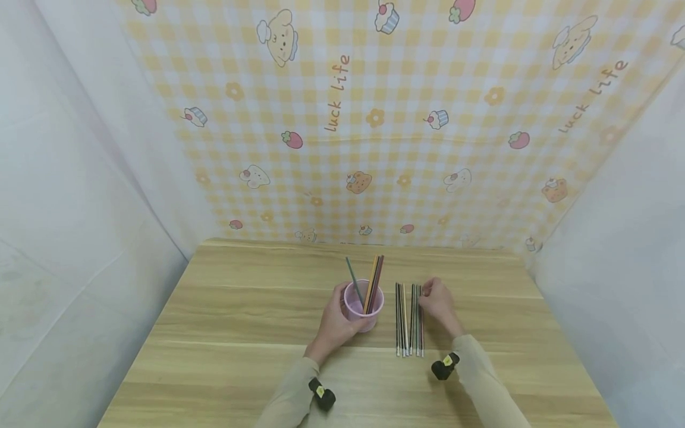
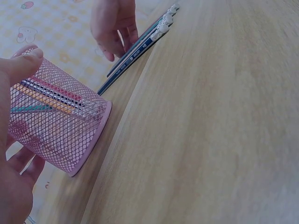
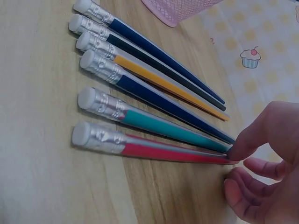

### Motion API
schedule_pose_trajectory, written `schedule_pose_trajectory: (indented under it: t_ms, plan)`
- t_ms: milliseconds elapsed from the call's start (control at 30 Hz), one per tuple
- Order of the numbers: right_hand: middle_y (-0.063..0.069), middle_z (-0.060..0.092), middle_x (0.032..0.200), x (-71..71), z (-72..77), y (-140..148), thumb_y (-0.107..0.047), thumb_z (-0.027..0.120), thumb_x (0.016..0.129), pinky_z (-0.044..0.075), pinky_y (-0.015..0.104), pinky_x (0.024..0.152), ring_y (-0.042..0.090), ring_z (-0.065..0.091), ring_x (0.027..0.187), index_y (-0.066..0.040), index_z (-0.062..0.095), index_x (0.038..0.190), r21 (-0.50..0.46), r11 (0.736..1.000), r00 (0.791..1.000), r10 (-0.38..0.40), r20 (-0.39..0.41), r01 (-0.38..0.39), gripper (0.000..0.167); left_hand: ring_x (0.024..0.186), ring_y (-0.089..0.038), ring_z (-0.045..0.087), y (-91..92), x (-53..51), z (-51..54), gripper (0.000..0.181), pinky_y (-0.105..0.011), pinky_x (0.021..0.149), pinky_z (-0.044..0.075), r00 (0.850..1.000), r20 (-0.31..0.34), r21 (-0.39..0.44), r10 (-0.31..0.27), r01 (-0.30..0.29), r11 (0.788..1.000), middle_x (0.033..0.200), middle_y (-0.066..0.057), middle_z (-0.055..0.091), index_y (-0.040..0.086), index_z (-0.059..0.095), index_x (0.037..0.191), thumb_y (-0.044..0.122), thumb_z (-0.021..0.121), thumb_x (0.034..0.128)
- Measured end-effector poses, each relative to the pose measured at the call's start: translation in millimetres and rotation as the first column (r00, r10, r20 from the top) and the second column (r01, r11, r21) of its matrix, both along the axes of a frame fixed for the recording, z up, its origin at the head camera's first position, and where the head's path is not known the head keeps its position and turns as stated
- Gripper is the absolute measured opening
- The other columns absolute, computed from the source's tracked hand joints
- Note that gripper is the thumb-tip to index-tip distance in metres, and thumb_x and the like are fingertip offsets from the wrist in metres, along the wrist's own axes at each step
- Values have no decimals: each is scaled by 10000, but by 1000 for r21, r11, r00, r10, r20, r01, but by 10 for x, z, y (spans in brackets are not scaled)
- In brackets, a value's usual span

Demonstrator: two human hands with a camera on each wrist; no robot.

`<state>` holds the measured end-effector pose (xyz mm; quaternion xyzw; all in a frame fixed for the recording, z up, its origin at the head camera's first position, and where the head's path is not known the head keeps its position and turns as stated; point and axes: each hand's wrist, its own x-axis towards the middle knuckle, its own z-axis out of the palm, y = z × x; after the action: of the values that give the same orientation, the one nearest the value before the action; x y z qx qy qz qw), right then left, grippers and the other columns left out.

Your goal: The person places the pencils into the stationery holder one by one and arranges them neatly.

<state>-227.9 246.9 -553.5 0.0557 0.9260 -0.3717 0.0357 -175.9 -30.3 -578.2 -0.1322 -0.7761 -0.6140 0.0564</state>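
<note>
Head view, lower centre: pink mesh cup [image 2: 70, 135], the left hand [image 1: 337, 324] curled round it. Red pencil [image 3: 163, 154], white-ended; tip obscured by the right hand [image 1: 439, 301], fingers bent, grip indeterminable.

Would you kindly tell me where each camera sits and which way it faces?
Head: on the person's head, facing forward and down; left hand, right hand, sleeves show.
Left wrist: worn there, facing pink mesh pencil cup; both hands show.
Right wrist: worn there, facing eraser-tipped pencils; only right hand shows.
Wrist views share cup and pencils.
</note>
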Motion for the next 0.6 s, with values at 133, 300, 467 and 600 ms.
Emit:
schedule_pose_trajectory:
  t_ms: [133,300,467,600]
  plan:
    - [235,612,1006,8,38,-16,-17,659,782,560,348,665,319,599,843,80,507,1135,49,999,999,5,35,-7,397,1272,-346,575,-4,-8,-8,937,-548,1088,491,1000,0,9,-5,5,1000,1372,-121,582,180,430,1443,140,942,659]
    - [201,595,942,20,65,-14,-62,677,825,525,301,603,284,572,789,77,497,1133,72,997,997,4,73,-9,383,1270,-356,574,-7,-12,-19,937,-548,1082,496,1000,1,11,-7,7,1000,1369,-124,581,183,428,1445,136,940,662]
    - [223,623,986,17,69,10,-95,667,835,542,322,631,293,591,811,70,518,1118,110,994,996,2,87,-12,360,1275,-339,572,-12,-8,-14,929,-525,1087,499,1000,1,4,-12,12,1000,1375,-116,577,182,424,1443,168,939,670]
    - [228,645,994,22,86,40,-109,656,821,531,313,618,275,593,786,76,540,1106,152,988,996,21,90,-34,359,1279,-314,571,-16,-6,-6,923,-507,1096,497,1000,-5,7,-17,17,1000,1382,-105,573,184,424,1441,207,940,676]
